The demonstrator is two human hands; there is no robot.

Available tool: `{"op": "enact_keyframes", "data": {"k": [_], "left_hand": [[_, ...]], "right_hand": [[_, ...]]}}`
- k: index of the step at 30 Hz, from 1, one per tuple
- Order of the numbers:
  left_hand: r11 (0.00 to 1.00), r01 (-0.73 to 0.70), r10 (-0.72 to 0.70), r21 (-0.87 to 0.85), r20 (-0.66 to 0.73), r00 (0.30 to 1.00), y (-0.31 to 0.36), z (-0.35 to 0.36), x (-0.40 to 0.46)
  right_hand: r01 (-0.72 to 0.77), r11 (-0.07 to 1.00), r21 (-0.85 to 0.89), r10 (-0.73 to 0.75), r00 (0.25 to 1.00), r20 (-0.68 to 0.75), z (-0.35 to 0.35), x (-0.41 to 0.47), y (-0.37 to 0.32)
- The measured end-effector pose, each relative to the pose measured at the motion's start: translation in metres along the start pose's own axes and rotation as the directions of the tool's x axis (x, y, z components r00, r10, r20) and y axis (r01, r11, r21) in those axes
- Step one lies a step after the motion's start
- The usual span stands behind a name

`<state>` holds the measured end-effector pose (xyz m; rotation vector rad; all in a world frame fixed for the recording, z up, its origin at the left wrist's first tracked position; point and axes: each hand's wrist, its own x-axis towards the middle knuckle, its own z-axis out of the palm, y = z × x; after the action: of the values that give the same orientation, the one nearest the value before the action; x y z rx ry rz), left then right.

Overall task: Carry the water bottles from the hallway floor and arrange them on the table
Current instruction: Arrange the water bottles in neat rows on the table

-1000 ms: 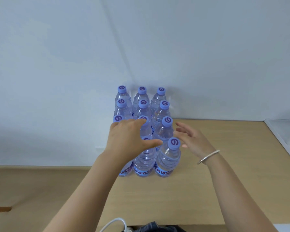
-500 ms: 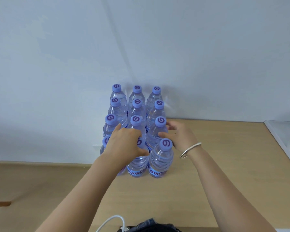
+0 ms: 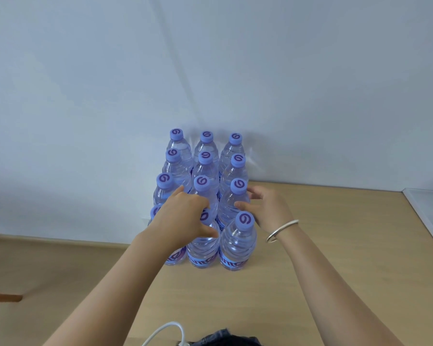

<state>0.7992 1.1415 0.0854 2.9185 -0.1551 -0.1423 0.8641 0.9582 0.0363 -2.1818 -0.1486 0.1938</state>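
Observation:
Several clear water bottles with purple caps stand in a tight block, three across, on the wooden table [image 3: 335, 258] against the white wall. The front right bottle [image 3: 238, 245] stands free. My left hand [image 3: 183, 218] lies spread over the front left bottle, hiding most of it, with the thumb against the front middle bottle [image 3: 203, 248]. My right hand [image 3: 265, 211], with a silver bangle on the wrist, has thumb and fingers around the shoulder of the right bottle of the third row [image 3: 231, 198].
A white tray or board edge [image 3: 425, 211] lies at the table's right side. A white cable [image 3: 165, 330] and dark fabric [image 3: 225, 339] sit at the near edge. Lower wooden floor [image 3: 48, 270] shows to the left.
Both hands have come in from hovering beside the block and now rest on the bottles. In the last half second they have hardly moved.

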Motion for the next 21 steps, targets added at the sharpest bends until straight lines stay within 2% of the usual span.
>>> {"op": "enact_keyframes", "data": {"k": [2, 4, 6, 8, 10, 13, 16, 21], "left_hand": [[1.0, 0.013, -0.013, -0.028, 0.018, 1.0, -0.001, 0.0, -0.001], [0.982, 0.077, -0.076, -0.173, 0.016, 0.997, -0.002, -0.003, 0.0], [0.921, 0.149, -0.187, -0.359, -0.074, 0.98, -0.001, -0.008, 0.006], [0.892, 0.175, -0.279, -0.417, -0.201, 0.939, 0.002, -0.01, 0.018], [0.903, 0.224, -0.315, -0.365, -0.211, 0.925, 0.005, -0.009, 0.03], [0.919, 0.293, -0.33, -0.266, -0.107, 0.938, 0.007, -0.004, 0.045], [0.943, 0.291, -0.309, -0.163, -0.104, 0.945, 0.006, -0.003, 0.054], [0.962, 0.243, -0.257, -0.127, -0.109, 0.96, 0.002, -0.005, 0.059]], "right_hand": [[-0.003, 1.0, -0.002, 0.003, 1.0, 0.01, -0.001, 0.002, 0.001], [-0.035, 0.999, 0.029, 0.034, 0.999, 0.033, -0.004, 0.006, 0.002], [-0.082, 0.995, 0.064, 0.076, 0.993, 0.088, -0.008, 0.011, 0.002], [-0.071, 0.997, 0.041, 0.064, 0.986, 0.155, -0.008, 0.015, 0.002], [-0.032, 0.999, 0.022, 0.027, 0.978, 0.205, -0.006, 0.016, 0.001], [0.009, 1.0, -0.029, -0.003, 0.978, 0.208, -0.005, 0.018, 0.0], [0.019, 0.998, -0.068, -0.005, 0.98, 0.2, -0.007, 0.02, 0.002], [0.021, 0.999, -0.03, -0.015, 0.981, 0.191, -0.005, 0.022, 0.005]]}}
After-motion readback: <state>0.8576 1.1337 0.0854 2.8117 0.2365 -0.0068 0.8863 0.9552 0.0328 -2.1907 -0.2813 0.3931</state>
